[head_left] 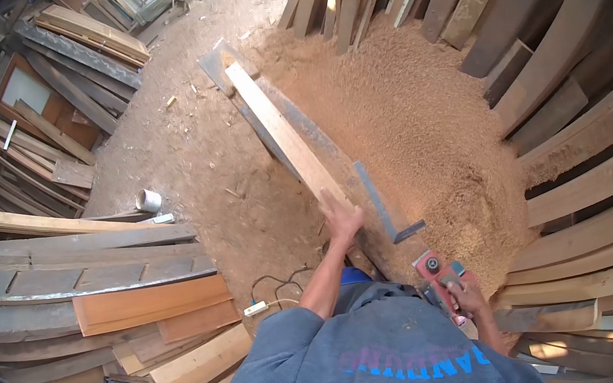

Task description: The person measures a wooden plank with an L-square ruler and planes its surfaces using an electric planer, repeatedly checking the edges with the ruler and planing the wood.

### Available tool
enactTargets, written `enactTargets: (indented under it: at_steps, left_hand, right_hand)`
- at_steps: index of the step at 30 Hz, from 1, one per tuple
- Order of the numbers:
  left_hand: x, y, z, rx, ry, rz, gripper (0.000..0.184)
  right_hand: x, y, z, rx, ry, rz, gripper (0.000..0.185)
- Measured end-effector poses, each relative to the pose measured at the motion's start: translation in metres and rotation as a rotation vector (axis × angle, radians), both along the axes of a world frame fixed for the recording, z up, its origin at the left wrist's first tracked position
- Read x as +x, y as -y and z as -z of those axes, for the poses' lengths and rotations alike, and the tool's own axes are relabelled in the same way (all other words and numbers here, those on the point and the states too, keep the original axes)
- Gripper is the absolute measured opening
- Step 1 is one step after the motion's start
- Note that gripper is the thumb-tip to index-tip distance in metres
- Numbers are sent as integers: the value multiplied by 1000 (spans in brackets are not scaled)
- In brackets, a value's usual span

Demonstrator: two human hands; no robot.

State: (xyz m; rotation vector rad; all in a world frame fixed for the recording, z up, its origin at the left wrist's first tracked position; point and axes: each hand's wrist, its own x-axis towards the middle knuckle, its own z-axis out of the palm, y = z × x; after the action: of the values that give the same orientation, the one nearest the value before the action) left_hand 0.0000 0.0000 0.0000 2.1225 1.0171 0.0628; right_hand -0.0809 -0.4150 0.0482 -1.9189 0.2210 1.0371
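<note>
My left hand (341, 216) grips the near end of a long pale wooden board (275, 126), which lies lengthwise on a narrow dusty workbench (303, 124). At the lower right, my right hand (466, 296) is closed around the handle of a red power planer (433, 268), held beside the near end of the bench. The board's far end rests near the bench's far end. A dark metal square (379, 205) lies on the bench, to the right of the board's near end.
Wood shavings (420, 114) cover the floor right of the bench. Planks (592, 185) lean along the right side. Stacked boards (98, 254) fill the left, near a white can (148, 201). A power strip (255, 308) with cords lies left of my body.
</note>
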Motion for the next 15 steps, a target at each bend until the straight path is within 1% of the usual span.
enactTargets:
  at_steps: [2,3,4,5,8,11,14,15]
  left_hand:
    - [6,-19,-2,-72,-13,-13,119]
    - [-50,4,-13,-54,-75,12,120]
    - [-57,-12,-8,-3,-53,33,121]
    - [-58,-10,3,18,-24,52,121]
    - [-47,-8,70,76,386,-25,120]
    - [-66,-36,99,-632,322,-332,112]
    - [-70,-35,81,-1014,455,-176,101]
    - [-70,-35,88,-1056,484,-163,97]
  right_hand:
    - [8,-14,10,-62,29,-44,38]
    - [-45,14,-8,-70,-46,-52,37]
    - [-48,7,12,-46,-37,-64,38]
    - [-45,16,21,-54,-21,-79,38]
    - [-33,46,60,-44,-17,-37,38]
    - [-37,23,44,82,-108,86,28]
    - [-39,24,38,84,-113,88,29]
    - [-37,24,35,61,-108,55,31]
